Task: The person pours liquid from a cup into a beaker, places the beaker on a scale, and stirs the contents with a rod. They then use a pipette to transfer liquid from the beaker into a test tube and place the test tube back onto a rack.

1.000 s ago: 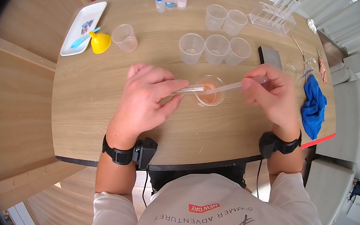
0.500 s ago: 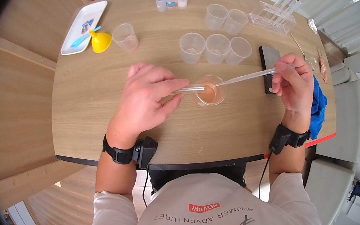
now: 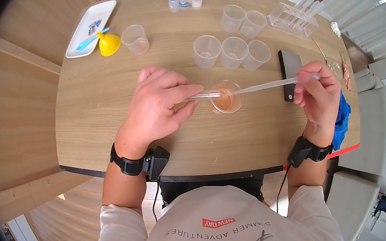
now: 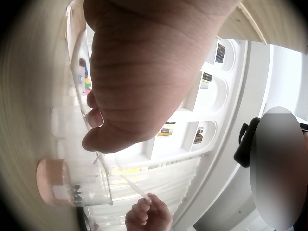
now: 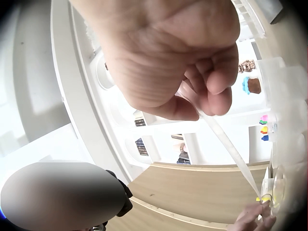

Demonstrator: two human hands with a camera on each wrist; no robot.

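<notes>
My left hand (image 3: 155, 107) pinches a clear test tube (image 3: 207, 94) lying almost level, its mouth over the near-middle plastic cup (image 3: 231, 107). Pinkish-orange liquid fills the lower part of that cup, also seen in the left wrist view. Out to the right, my right hand (image 3: 319, 93) grips the bulb end of a clear plastic dropper (image 3: 266, 85) between thumb and curled fingers. The dropper's thin tip points left, right at the tube's mouth. In the right wrist view the dropper (image 5: 231, 149) slants down toward the fingers of my left hand (image 5: 249, 219).
Several clear cups (image 3: 207, 51) stand beyond, with a tube rack (image 3: 292, 19) at the back right. A cup (image 3: 135, 40), yellow funnel (image 3: 109, 44) and white tray (image 3: 80, 38) sit back left. Small dye bottles (image 3: 184, 1), a dark flat box (image 3: 291, 72) and a blue cloth (image 3: 342, 121) lie around.
My right hand has moved right with the dropper, drawing its tip from over the cup back to the tube's mouth. Over the last half second it shifted slightly. The left hand and tube stay put.
</notes>
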